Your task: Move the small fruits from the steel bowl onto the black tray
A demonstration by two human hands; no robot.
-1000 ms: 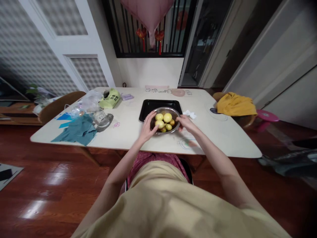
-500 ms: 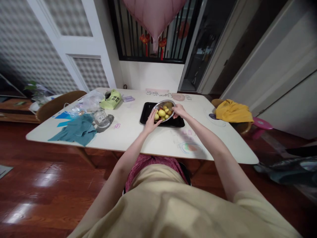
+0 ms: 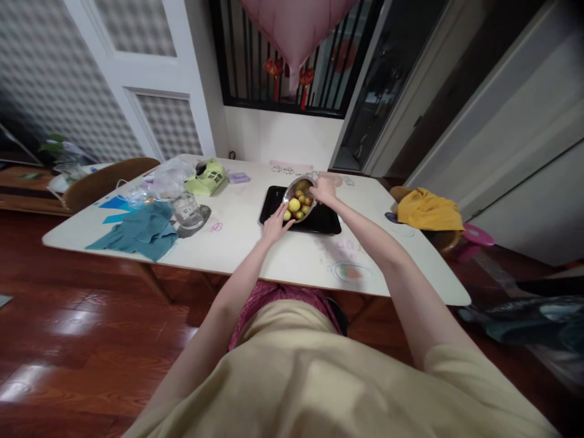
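A shiny metal bowl point(image 3: 311, 205) is tilted down to the left, its opening turned partly toward me. Inside lie several round yellow-green and brownish fruits point(image 3: 294, 205), bunched at the lower left side; their exact kind I cannot make out. My right hand point(image 3: 324, 191) grips the bowl's upper right rim with curled fingers. At the lower left rim, my left hand point(image 3: 275, 225) holds the bowl with long fingers along its side and the thumb apart below. Under the bowl is a black baking tray point(image 3: 326, 222) on the white table point(image 3: 237, 243), partly hidden by bowl and hands.
On the table's left lie a teal cloth point(image 3: 141, 231), a clear glass jug point(image 3: 186, 210), plastic bags point(image 3: 171, 177), a green bag point(image 3: 207, 177) and a small purple packet point(image 3: 238, 177). A yellow cloth point(image 3: 429, 210) hangs over a chair at right. A pink balloon point(image 3: 296, 24) hangs ahead.
The bowl has tipped further to the left, and the fruits have slid toward its lower left side. My right hand has risen slightly with the rim. The view has shifted a little.
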